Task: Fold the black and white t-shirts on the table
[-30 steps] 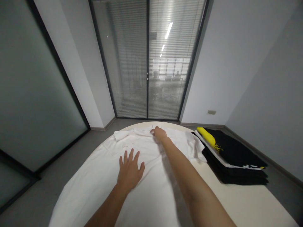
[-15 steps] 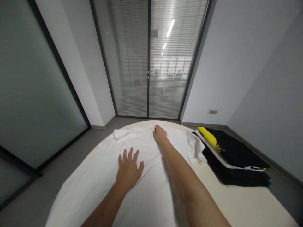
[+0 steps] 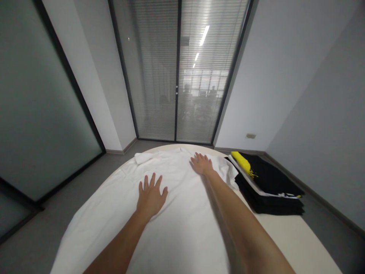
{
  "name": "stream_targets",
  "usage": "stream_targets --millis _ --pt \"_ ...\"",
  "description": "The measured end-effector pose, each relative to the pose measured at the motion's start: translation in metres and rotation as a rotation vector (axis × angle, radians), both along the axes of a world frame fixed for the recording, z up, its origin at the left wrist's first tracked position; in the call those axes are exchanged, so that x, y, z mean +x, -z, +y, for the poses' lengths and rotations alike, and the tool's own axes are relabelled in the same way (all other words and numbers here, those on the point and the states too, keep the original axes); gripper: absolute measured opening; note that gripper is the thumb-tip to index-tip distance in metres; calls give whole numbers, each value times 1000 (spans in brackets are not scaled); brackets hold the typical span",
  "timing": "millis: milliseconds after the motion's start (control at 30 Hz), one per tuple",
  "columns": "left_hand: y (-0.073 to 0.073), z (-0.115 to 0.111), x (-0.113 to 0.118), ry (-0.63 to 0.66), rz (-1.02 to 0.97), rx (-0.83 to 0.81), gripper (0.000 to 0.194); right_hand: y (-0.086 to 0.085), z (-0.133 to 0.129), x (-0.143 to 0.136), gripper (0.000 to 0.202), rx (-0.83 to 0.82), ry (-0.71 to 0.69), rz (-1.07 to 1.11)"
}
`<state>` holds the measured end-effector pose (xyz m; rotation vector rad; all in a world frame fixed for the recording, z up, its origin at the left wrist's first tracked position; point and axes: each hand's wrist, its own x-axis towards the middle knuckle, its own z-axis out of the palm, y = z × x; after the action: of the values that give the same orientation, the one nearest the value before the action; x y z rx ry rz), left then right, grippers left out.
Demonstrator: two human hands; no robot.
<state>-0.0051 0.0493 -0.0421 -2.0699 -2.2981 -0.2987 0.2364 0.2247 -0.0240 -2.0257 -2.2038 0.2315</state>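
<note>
A white T-shirt [image 3: 182, 220] lies spread over the round-ended table, its collar end at the far edge and a sleeve out to each side. My left hand [image 3: 151, 198] rests flat on the shirt left of the middle, fingers spread. Farther off, my right hand [image 3: 202, 164] lies open on the upper right part of the shirt, near the right sleeve [image 3: 231, 173], which is crumpled. Neither hand grips the cloth.
On the right of the cream tabletop [image 3: 291, 236] sits a stack of folded black garments [image 3: 273, 182], with a white layer and a yellow patch [image 3: 241, 161] on top. Beyond the table stand glass panels with blinds [image 3: 176, 76].
My right hand has let go of the shirt near the collar, opened out and moved right onto the cloth. My left hand stays flat in about the same place on the shirt.
</note>
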Motion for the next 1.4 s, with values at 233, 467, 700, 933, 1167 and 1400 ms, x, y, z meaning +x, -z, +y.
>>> stream_targets --millis 233,467,700,933,1167,1400 --pt "3 -3 -3 0 21 -3 63 8 -16 40 74 -83 149 -62" --pt "4 -4 -2 -17 14 0 61 2 -25 34 76 -112 63 -46" --pt "2 -3 -2 -49 17 -11 64 -22 -59 34 55 180 97 -10" --pt "3 -1 -3 -45 -12 -32 65 -59 -115 52 40 308 387 -220" --pt "3 -2 -4 -14 -6 -40 66 -68 -131 70 40 105 465 -227" --pt "3 -2 -4 -14 4 -39 67 -60 -125 72 36 118 461 -169"
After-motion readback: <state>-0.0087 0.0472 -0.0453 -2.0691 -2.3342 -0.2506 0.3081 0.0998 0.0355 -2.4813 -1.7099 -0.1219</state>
